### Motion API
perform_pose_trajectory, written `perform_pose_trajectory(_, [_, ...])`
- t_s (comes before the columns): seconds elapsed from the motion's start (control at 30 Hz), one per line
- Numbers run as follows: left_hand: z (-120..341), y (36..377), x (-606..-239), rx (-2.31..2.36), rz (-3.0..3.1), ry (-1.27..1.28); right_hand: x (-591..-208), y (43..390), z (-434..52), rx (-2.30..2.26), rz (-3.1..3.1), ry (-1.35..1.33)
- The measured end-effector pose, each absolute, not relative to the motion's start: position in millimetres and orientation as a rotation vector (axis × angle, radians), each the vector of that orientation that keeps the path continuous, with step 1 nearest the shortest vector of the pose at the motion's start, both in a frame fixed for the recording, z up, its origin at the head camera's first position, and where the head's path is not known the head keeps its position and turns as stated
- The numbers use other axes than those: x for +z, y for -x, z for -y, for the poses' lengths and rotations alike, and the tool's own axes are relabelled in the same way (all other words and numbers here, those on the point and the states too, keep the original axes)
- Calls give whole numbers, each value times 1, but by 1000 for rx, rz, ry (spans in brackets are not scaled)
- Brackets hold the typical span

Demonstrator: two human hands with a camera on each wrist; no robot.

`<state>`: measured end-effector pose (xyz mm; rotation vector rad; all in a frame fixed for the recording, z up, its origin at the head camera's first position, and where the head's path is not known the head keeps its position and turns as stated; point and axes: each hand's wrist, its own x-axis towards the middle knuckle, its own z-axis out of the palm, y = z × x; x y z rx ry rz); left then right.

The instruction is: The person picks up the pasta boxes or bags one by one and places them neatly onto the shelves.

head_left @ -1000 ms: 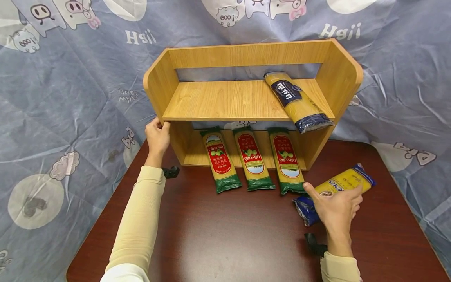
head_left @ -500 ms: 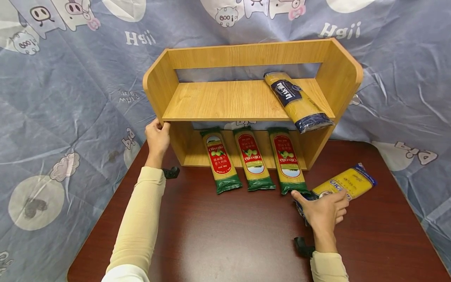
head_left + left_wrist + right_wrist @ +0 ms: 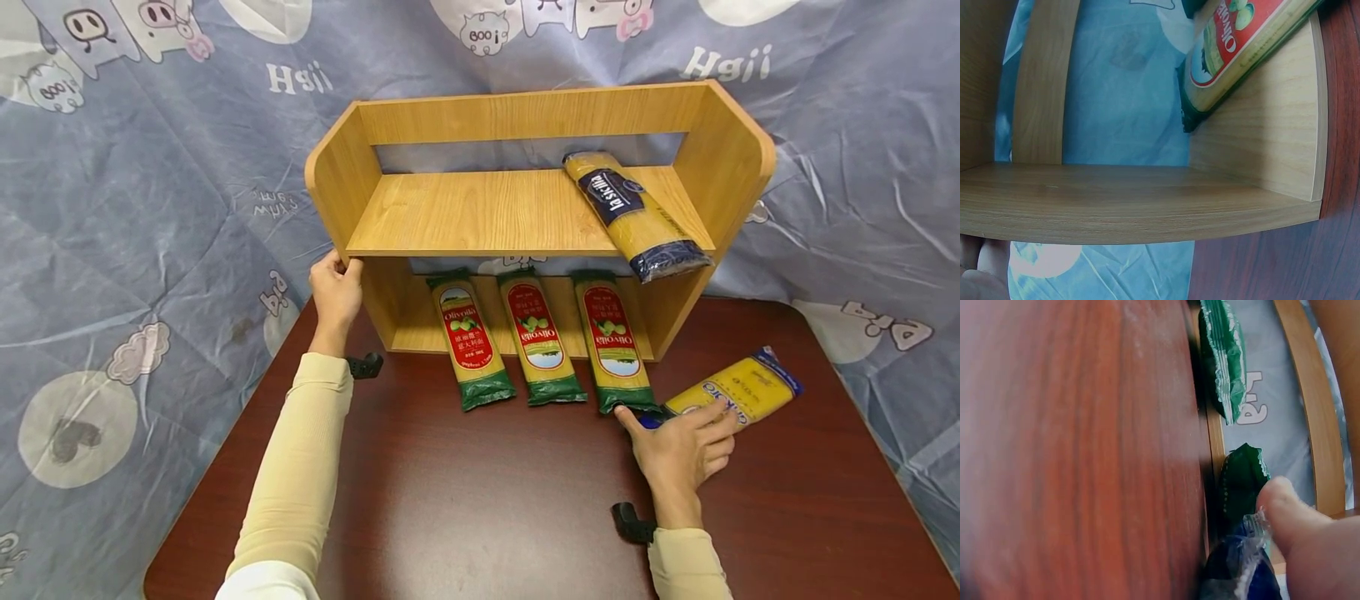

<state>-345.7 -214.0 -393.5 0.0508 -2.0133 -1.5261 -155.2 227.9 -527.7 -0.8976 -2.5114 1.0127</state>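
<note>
My left hand (image 3: pixel 337 279) grips the front edge of the left side panel of a wooden two-level shelf (image 3: pixel 465 212); its fingers (image 3: pixel 982 275) show beside the panel in the left wrist view. My right hand (image 3: pixel 675 429) rests on the blue end of a yellow-and-blue spaghetti pack (image 3: pixel 742 390) that lies on the table. The fingers are fairly straight on top, with the thumb spread to the left. In the right wrist view the thumb (image 3: pixel 1285 509) touches the crinkled blue plastic (image 3: pixel 1241 569). The palm hides most of that end.
Three red-and-green spaghetti packs (image 3: pixel 468 342) (image 3: pixel 536 337) (image 3: pixel 611 342) lie side by side on the lower level and stick out onto the dark red table (image 3: pixel 487 483). Another yellow-and-blue pack (image 3: pixel 633 212) lies askew on the upper board. A printed blue cloth (image 3: pixel 150 208) hangs behind.
My right hand has come down and slid left onto the pack's blue end, covering it. The pack, the shelf and my left hand have stayed put.
</note>
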Motion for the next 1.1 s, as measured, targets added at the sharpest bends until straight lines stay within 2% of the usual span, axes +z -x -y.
perform_pose_trajectory(0.3, [216,346,-392,-1520,2001,-49,-538,161,-234,1005,2549,897])
perform_pose_trajectory(0.77, [216,347,-394,-1536,2013,-48,-533,140,-249,1049,2559,1028])
perform_pose_trajectory(1.1, [216,347,-395,-1546,2009,-37,-537,141,-259,906,2580,1097])
